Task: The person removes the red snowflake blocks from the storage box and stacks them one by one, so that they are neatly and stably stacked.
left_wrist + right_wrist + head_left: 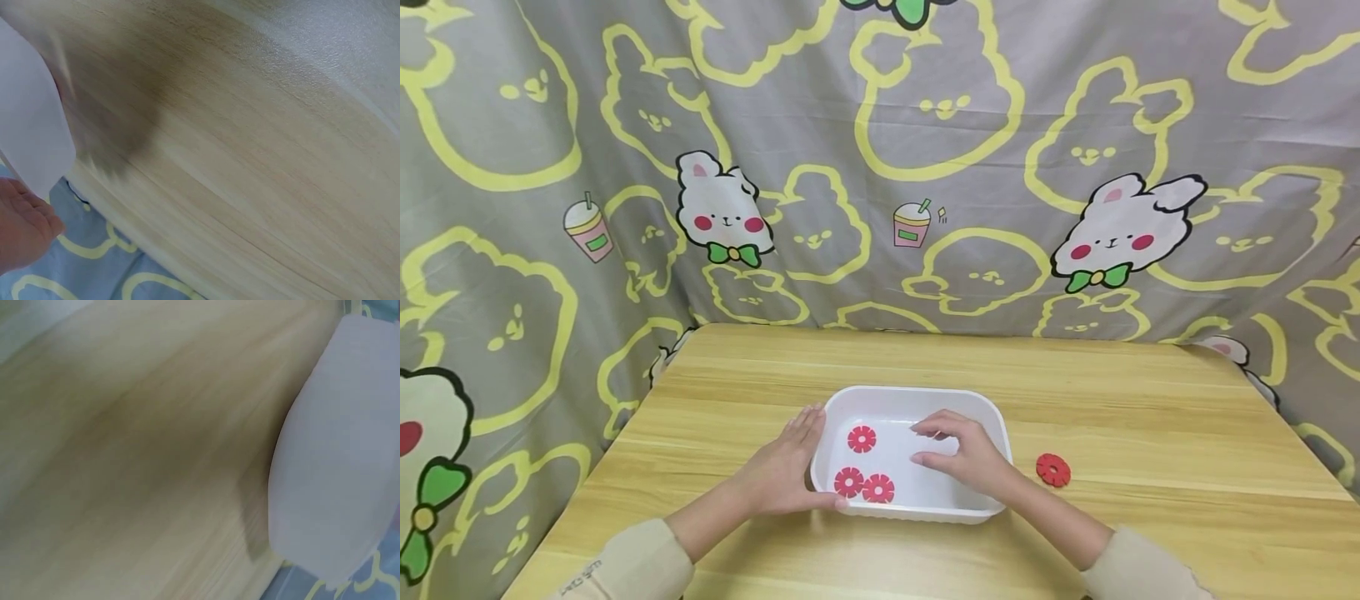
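A white rectangular tub (925, 510) sits on the table, holding three red notched discs with centre holes. One disc (862, 439) lies towards the back left, and two discs (849, 482) lie side by side near the front left. My left hand (786, 471) rests along the tub's left side with fingers extended and the thumb by the front rim. Over the tub's right half, my right hand (966, 457) has thumb and fingers apart, with nothing visible between them. Another red disc (1054, 470) lies on the table, right of the tub.
The wood-grain table (737, 367) extends around the tub on all sides. A grey curtain (820, 125) with yellow outlines and rabbit faces hangs behind the table and along both sides. Both wrist views show mostly tabletop and the tub's outer wall (337, 450).
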### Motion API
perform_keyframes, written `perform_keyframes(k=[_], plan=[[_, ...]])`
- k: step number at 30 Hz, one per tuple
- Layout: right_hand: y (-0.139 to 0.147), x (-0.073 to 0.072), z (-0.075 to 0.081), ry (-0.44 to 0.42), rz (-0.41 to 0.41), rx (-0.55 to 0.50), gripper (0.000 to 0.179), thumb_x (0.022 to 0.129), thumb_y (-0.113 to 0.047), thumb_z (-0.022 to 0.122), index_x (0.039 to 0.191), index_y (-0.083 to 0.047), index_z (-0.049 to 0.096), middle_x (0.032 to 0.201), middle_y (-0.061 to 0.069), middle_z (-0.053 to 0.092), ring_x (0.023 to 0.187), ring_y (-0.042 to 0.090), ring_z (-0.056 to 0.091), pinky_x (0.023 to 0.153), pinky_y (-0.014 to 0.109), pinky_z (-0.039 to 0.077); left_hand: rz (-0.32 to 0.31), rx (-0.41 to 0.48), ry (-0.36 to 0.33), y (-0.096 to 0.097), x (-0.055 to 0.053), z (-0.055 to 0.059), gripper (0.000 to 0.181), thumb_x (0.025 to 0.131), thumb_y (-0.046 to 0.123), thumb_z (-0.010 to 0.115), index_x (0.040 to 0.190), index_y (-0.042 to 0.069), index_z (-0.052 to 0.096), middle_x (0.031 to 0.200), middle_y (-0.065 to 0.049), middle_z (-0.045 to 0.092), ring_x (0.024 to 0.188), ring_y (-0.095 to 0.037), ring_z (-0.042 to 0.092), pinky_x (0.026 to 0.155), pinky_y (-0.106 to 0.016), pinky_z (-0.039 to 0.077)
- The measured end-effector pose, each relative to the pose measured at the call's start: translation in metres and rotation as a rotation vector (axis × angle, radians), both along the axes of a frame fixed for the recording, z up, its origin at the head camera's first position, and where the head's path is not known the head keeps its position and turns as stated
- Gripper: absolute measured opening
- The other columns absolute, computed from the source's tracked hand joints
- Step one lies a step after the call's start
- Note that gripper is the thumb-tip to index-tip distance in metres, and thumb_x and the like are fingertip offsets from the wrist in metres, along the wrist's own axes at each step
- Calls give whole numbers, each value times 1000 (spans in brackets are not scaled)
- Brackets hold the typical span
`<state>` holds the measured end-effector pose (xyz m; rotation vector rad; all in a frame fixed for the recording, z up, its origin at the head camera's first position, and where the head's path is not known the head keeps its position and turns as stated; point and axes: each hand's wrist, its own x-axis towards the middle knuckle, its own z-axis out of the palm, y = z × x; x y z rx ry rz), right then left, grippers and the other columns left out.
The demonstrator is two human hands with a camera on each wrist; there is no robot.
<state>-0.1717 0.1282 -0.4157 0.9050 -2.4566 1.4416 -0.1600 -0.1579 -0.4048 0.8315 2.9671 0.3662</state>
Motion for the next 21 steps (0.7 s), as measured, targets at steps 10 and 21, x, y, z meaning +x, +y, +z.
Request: perform_keyframes(k=[10,21], plan=[[-29,-6,-9,-173,186,197,35,75,-15,76,105,1,67,97,13,68,89,27,60,81,26,52,-18,-64,25,0,-1,3,116,69,75,56,142,-9,26,150,-27,23,140,-39,23,113,-46,28],[-42,-8,-17,-166,224,424,32,71,-8,78,101,-1,71,92,6,67,85,14,59,80,21,49,-51,-109,70,1,-2,6,113,70,73,55,139,-12,29,148,-29,26,138,-41,26,112,-47,30]])
